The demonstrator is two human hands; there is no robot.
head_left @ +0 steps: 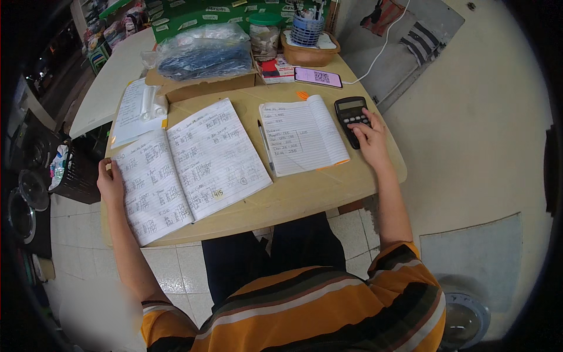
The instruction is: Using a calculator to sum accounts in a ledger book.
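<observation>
An open ruled notebook point(224, 154) with handwritten columns lies at the left of the table. My left hand point(110, 179) rests at its left edge, thumb and fingers on the page's rim; whether it pinches the page I cannot tell. To the right lies a smaller writing pad point(303, 136), one page folded over, with handwriting on it. A pen point(265, 147) lies along the pad's left side. My right hand point(371, 136) is over a black calculator point(351, 110), fingers spread and fingertips on its keys, holding nothing.
Behind the notebooks are a cardboard box point(211, 88) with plastic-wrapped packs point(204, 55), a green-lidded jar point(265, 39), a blue pen basket point(307, 31) and a phone point(317, 77) on a white cable. Clear plastic rolls point(153, 103) lie on papers at left. A black laundry basket point(81, 176) stands beyond.
</observation>
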